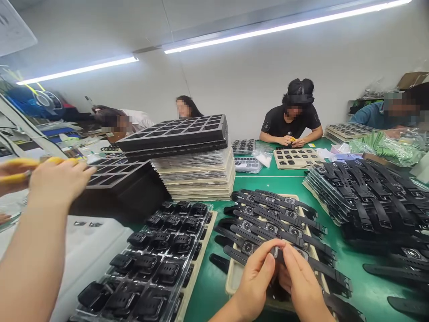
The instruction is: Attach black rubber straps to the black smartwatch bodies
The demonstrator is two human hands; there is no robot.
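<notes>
My left hand [255,278] and my right hand [300,278] meet low in the middle of the view. Their thumbs and fingertips pinch a dark smartwatch [276,252] between them; only a small edge shows and the fingers hide the rest. Directly beneath and beyond my hands is a beige tray [233,278]. Rows of black smartwatches [271,228] with straps spread out lie across it, many with their sensor backs up. To the left, a clear plastic tray [174,257] holds rows of watches with curled straps.
A tall stack of trays [201,172] stands behind, beside black foam trays [117,183]. On the right rises a pile of strapped watches [372,192]. A co-worker's arm [36,250] reaches in from the left, near a white foam box [90,250]. Several people sit across the green table [258,183].
</notes>
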